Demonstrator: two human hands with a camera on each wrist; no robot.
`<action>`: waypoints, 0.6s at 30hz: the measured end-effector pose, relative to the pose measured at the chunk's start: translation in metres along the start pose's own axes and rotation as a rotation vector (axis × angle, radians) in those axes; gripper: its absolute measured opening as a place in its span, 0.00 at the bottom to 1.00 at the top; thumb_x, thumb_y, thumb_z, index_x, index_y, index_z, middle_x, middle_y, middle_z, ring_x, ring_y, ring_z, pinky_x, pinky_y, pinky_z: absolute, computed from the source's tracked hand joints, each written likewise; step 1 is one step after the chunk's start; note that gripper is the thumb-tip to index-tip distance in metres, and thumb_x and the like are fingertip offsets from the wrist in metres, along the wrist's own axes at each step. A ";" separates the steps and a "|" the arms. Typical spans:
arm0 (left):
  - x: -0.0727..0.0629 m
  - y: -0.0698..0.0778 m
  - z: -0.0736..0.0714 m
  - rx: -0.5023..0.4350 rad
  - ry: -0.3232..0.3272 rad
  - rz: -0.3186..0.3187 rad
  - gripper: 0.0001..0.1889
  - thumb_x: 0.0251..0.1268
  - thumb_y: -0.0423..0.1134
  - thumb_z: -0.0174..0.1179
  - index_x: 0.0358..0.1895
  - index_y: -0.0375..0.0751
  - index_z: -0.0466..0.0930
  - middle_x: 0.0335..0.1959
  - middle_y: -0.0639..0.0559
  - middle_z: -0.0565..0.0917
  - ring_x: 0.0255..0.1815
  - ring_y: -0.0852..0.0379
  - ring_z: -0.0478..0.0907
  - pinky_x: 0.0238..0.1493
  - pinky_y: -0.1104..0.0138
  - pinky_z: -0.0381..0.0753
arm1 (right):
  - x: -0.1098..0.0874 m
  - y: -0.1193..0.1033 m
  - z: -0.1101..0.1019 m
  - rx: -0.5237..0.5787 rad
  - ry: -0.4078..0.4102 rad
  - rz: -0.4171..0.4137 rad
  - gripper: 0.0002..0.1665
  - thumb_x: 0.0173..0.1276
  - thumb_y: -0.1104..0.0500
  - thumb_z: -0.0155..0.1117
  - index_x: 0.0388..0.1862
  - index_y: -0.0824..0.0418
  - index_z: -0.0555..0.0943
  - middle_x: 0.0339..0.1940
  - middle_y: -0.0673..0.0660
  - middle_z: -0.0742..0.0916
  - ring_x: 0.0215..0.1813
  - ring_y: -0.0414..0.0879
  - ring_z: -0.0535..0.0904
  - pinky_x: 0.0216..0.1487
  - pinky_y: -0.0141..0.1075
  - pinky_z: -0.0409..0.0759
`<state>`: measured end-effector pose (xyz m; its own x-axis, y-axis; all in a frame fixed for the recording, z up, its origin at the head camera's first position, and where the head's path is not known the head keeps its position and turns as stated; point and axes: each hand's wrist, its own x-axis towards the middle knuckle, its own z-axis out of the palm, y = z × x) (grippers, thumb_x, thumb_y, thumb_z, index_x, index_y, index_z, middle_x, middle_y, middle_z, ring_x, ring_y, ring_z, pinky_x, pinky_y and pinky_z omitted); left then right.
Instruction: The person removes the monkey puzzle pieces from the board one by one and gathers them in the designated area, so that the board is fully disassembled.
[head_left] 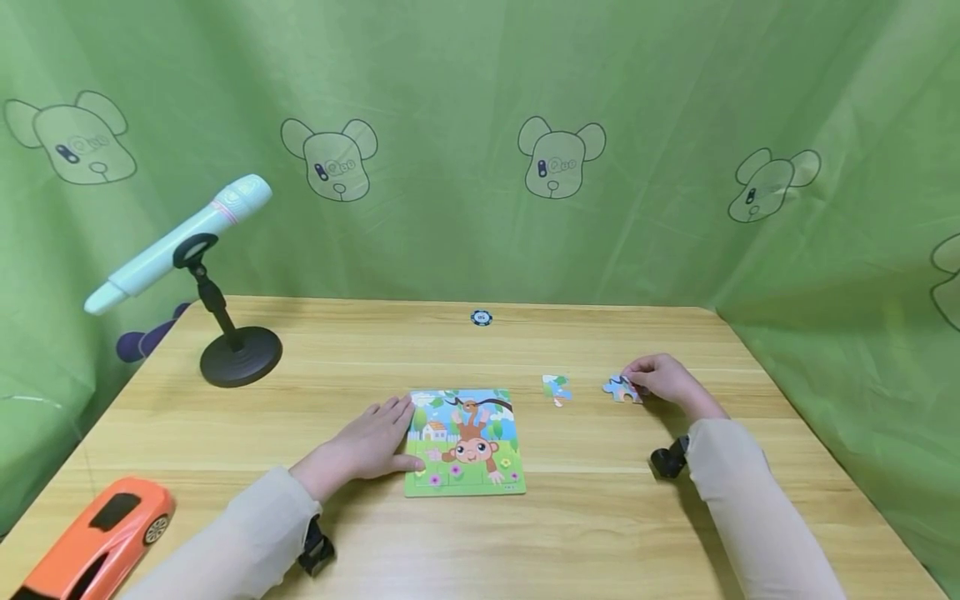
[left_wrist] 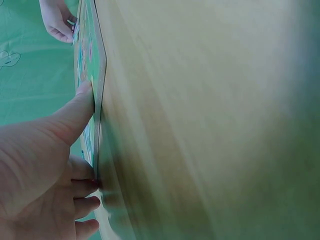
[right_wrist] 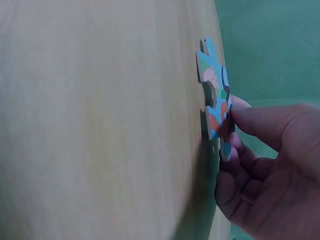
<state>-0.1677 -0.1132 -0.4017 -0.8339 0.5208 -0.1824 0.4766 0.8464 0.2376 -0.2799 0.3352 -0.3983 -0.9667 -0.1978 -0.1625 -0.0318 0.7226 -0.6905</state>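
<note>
Jigsaw piece (head_left: 618, 387), mostly sky-blue with some orange at one end, is over to the person's right, at the fingertips of the right hand (head_left: 663, 379). Those fingers are clamped on its outer edge, the thumb pressing from one side. From the right wrist it looks tilted, with a shadow beneath; I can't tell whether it is wholly off the surface (head_left: 570, 533), or whether a second piece lies against it.

Over by the left hand (head_left: 371, 442), the monkey picture board (head_left: 465, 491) lies flat. That hand's fingers stretch out along its left edge while the thumb, spread apart from them, rests on the near left part of the face. It grips nothing that I can see, and to my eye it is there to steady the board. Another loose piece (head_left: 557, 388) sits between the board and the right hand, touching neither.

I'd call this the handling of one loose piece, picking it up or setting it down; a single moment won't settle which. If it's a lift, the next move calls for a firm pinch and a path over the other piece; if a placing, lowering it level before the fingers part.
</note>
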 end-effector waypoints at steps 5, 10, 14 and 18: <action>0.000 0.000 0.000 -0.007 -0.004 0.003 0.46 0.60 0.60 0.54 0.68 0.25 0.53 0.70 0.35 0.51 0.70 0.40 0.47 0.67 0.51 0.48 | 0.000 0.000 -0.001 -0.012 0.002 0.009 0.13 0.69 0.67 0.51 0.43 0.77 0.78 0.29 0.55 0.83 0.30 0.43 0.74 0.29 0.32 0.74; 0.000 0.000 0.000 -0.004 -0.006 -0.001 0.46 0.60 0.61 0.53 0.68 0.25 0.52 0.70 0.35 0.51 0.70 0.41 0.47 0.67 0.51 0.48 | 0.001 -0.001 -0.001 -0.006 0.001 0.012 0.13 0.69 0.67 0.51 0.43 0.77 0.78 0.29 0.55 0.83 0.30 0.43 0.74 0.30 0.33 0.75; 0.000 0.001 0.000 -0.007 -0.007 0.000 0.45 0.60 0.60 0.54 0.68 0.25 0.52 0.70 0.35 0.51 0.70 0.40 0.47 0.67 0.51 0.48 | 0.001 0.001 -0.002 -0.018 0.005 0.010 0.14 0.69 0.65 0.52 0.44 0.76 0.79 0.30 0.55 0.83 0.31 0.43 0.75 0.31 0.34 0.75; 0.000 0.001 -0.001 -0.006 -0.015 -0.003 0.45 0.60 0.60 0.53 0.68 0.25 0.52 0.70 0.35 0.51 0.70 0.40 0.47 0.67 0.51 0.48 | 0.001 0.002 -0.003 -0.022 0.004 0.015 0.15 0.70 0.63 0.52 0.46 0.75 0.78 0.33 0.57 0.84 0.32 0.45 0.75 0.32 0.35 0.76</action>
<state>-0.1675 -0.1125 -0.4002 -0.8309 0.5203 -0.1971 0.4729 0.8471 0.2426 -0.2818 0.3385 -0.3974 -0.9682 -0.1838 -0.1699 -0.0226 0.7402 -0.6720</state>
